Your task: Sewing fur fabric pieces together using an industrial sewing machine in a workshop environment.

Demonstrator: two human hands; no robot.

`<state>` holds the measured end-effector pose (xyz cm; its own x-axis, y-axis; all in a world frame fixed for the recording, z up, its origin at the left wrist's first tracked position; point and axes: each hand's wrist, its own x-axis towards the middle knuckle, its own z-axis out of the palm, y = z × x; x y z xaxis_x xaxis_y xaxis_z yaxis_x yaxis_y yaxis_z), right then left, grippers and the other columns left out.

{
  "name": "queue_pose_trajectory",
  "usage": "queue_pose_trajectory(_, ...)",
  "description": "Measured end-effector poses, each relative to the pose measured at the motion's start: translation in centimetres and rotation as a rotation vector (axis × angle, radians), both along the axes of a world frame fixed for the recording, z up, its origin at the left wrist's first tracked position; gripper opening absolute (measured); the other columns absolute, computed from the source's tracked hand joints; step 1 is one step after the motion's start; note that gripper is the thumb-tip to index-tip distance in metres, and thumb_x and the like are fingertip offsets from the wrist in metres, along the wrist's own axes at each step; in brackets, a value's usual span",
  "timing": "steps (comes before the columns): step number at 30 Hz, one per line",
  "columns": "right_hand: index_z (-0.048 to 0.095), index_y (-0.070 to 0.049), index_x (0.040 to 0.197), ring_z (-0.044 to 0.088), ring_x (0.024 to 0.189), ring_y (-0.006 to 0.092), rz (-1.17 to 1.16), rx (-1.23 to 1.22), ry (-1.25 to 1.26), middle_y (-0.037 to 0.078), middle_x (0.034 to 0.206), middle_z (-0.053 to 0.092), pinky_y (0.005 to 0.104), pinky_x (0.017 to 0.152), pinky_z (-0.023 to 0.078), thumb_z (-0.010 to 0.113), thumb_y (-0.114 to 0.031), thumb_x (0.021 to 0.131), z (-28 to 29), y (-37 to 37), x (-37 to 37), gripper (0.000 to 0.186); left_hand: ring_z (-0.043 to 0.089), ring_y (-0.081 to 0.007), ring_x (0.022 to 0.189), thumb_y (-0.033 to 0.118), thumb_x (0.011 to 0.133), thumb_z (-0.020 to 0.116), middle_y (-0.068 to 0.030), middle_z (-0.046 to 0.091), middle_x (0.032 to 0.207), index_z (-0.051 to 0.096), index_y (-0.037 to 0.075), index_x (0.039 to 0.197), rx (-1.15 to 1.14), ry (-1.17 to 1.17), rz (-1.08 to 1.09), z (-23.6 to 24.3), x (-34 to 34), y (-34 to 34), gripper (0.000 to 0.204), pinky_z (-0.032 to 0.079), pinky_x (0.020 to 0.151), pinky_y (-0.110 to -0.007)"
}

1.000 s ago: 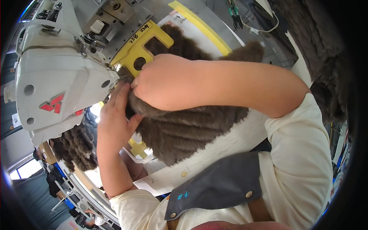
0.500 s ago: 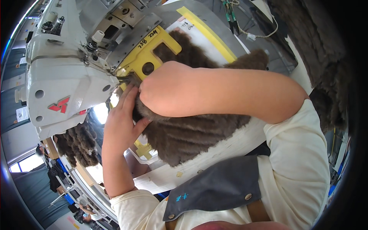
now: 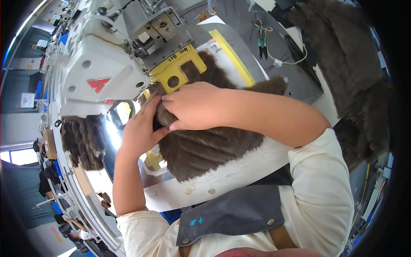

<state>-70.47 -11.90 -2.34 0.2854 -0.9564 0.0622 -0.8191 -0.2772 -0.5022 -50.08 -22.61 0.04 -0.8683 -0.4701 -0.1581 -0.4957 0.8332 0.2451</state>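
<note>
A brown fur piece (image 3: pixel 209 145) lies under the head of a white sewing machine (image 3: pixel 102 70), with ridges across its near part. My left hand (image 3: pixel 139 128) rests on the fur's left edge, fingers stretched toward the needle area and thumb apart. Close beside it, my right hand (image 3: pixel 195 105) is bent over the fur, its fingers and thumb closing on a fold of it. The fingertips of both hands nearly meet just below the machine's foot, which is mostly hidden. A yellow plate (image 3: pixel 180 70) with cut-outs sits right behind my right hand.
Green-handled thread snips (image 3: pixel 262 40) and a pale cord (image 3: pixel 295 62) lie at the back right. More brown fur (image 3: pixel 338 64) hangs at the far right. Another fur piece (image 3: pixel 83 143) hangs left of the machine. A yellow strip (image 3: pixel 231 58) edges the white sheet behind the fur.
My right hand has turned from a fist-like pose, so its thumb and fingers now show against the fur. My left hand stays on the fur. The whole view has shifted a little.
</note>
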Motion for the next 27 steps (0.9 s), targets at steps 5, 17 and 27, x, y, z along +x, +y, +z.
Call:
queue_pose_trajectory(5,0.063,-0.002,0.103,0.068,0.097,0.0351,-0.044,0.040,0.132,0.013,0.106,0.063,0.0471,0.083,0.055,0.074,-0.028,0.090,1.8,5.7,-1.9,0.031,0.062,-0.0404,0.124,0.033,0.077,0.087,-0.0121,0.048,0.159,0.042,0.006,0.154,-0.034,0.065,0.062,-0.3,-0.3,1.9,0.092,0.055,0.099,-0.047)
queue_pose_trajectory(17,0.056,-0.001,0.106,0.067,0.089,0.0455,-0.199,0.383,0.160,0.022,0.086,0.069,0.0544,0.076,0.053,0.073,-0.030,0.090,6.8,17.1,-4.1,0.037,0.056,-0.0343,0.121,0.028,0.074,0.086,-0.0116,0.060,0.142,0.061,0.012,0.138,-0.340,0.254,-0.036,-0.2,-1.3,7.6,0.070,0.044,0.105,-0.047)
queue_pose_trajectory(27,0.061,-0.001,0.137,0.069,0.080,0.0339,0.043,0.457,-0.484,0.014,0.088,0.072,0.0419,0.077,0.055,0.070,-0.050,0.096,8.7,17.3,0.9,0.064,0.065,-0.0306,0.100,0.014,0.071,0.084,-0.0069,0.071,0.108,0.074,0.008,0.103,-0.353,0.611,-0.162,4.3,8.3,12.2,0.034,0.050,0.088,-0.042)
